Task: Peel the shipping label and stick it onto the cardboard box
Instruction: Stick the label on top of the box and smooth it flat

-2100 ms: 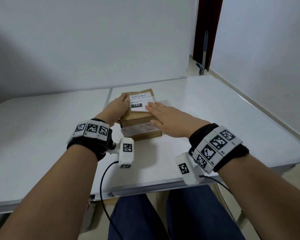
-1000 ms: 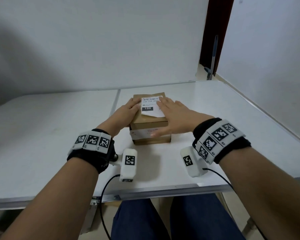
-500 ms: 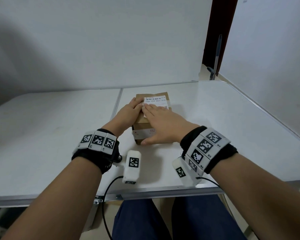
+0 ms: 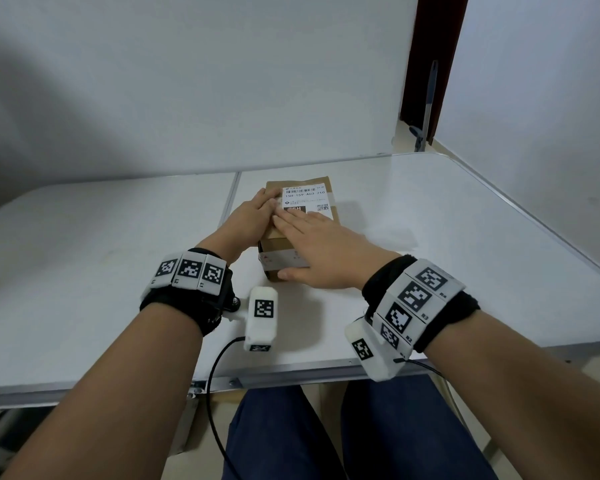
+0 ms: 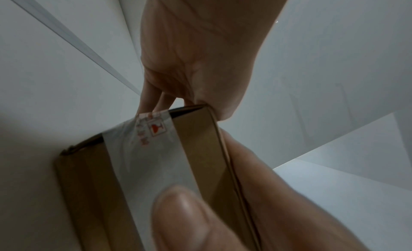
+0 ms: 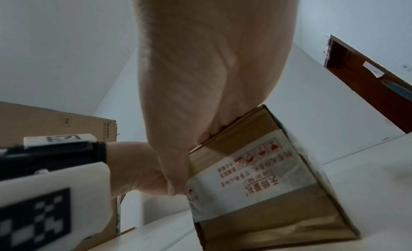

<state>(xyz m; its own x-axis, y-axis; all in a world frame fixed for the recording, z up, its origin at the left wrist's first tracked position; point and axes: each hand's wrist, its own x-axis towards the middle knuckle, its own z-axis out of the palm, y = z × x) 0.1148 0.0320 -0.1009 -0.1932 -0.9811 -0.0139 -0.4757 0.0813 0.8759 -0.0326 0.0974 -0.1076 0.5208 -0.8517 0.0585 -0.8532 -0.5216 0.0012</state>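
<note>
A brown cardboard box (image 4: 326,183) stands at mid-table, with pale printed tape (image 6: 249,180) round its sides. The white shipping label (image 4: 307,200) lies flat on its top. My right hand (image 4: 305,233) lies flat over the near part of the top. Its straight fingers press at the label's near left corner, and the thumb (image 4: 286,274) runs along the front face. My left hand (image 4: 253,216) holds the box's top left edge. The fingers reach over the top to the label's left edge, and the thumb (image 5: 185,216) presses the taped side (image 5: 151,158).
The white folding table (image 4: 447,237) has a seam left of the box and edges near and right. Wrist cameras (image 4: 261,318) and a cable hang near the front edge. A bigger cardboard box (image 6: 67,124) shows at left in the right wrist view. A doorway (image 4: 430,64) is at the back right.
My right hand has swept from the label's right side to its near left corner and drawn back toward me, uncovering more print. The left hand keeps its hold on the box.
</note>
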